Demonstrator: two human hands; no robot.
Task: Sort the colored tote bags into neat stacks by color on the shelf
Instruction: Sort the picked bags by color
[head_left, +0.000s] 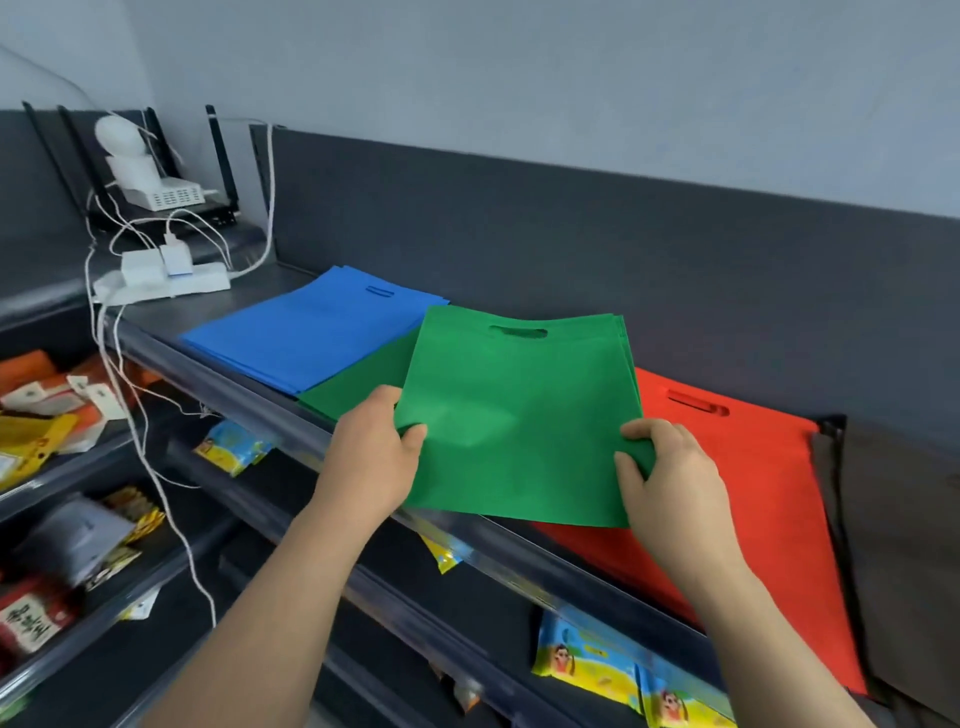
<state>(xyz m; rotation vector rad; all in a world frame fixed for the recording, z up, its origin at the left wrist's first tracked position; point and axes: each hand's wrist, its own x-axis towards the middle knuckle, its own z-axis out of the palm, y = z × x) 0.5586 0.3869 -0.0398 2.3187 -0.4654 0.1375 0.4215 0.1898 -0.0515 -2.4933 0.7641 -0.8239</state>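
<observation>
The left hand (379, 447) pinches the lower left edge of a bundle of green tote bags (519, 415), with the thumb lying on top and the fingers hidden underneath. The bundle spans the gap between the two hands. It is flat, slightly tilted, with an oval handle slot near its far edge and several layers fanned at its far right corner. The right hand (670, 478) grips the lower right edge, fingers and thumb curled round the fabric. Beyond and to the left of the left hand, a stack of blue bags (311, 338) lies flat on the dark shelf (171, 312). Just past the left hand's knuckles, another green bag (353, 384) rests on the shelf, partly under the blue stack and partly under the held bundle. Under and beyond the right hand lie the red bags (753, 493), their left part covered by the held bundle. To the right of that hand lies a dark grey bag (909, 545), touching the red ones.
</observation>
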